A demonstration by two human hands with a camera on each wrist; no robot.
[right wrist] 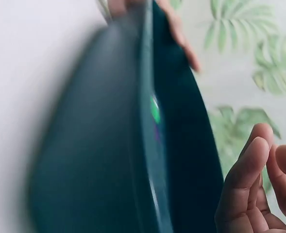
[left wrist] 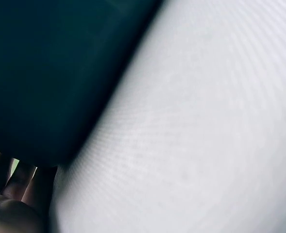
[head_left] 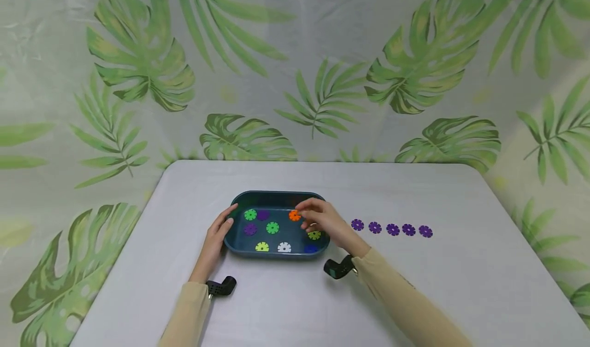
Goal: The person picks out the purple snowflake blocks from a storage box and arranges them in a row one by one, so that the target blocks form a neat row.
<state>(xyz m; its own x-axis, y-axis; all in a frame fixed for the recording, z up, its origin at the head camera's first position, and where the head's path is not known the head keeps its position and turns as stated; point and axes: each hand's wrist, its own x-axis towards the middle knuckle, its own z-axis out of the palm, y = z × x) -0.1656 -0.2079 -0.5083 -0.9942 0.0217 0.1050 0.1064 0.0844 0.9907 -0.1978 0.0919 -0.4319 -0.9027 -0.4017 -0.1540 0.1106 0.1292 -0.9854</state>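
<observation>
A dark teal tray (head_left: 276,256) lies on the table, holding several notched plastic discs. My left hand (head_left: 215,239) holds the tray's left end, its thumb and fingertips at the rim; in the left wrist view some fingers (left wrist: 21,182) show beside the outer wall. Over the tray's right part hovers my right hand (head_left: 322,220), fingers loosely bent, with nothing seen between thumb and fingertips in the right wrist view. Close to those fingertips is an orange disc (head_left: 294,215). Below the hand lies a yellow-green disc (head_left: 314,235), partly covered. A white disc (head_left: 284,247) and a green disc (head_left: 273,228) also lie inside.
Several purple discs (head_left: 393,229) form a row on the white table (head_left: 415,285), right of the tray. A blue disc (head_left: 311,248) sits in the tray's near right corner. Behind the table hangs a leaf-patterned cloth (head_left: 322,81). Each wrist wears a black camera (head_left: 338,267).
</observation>
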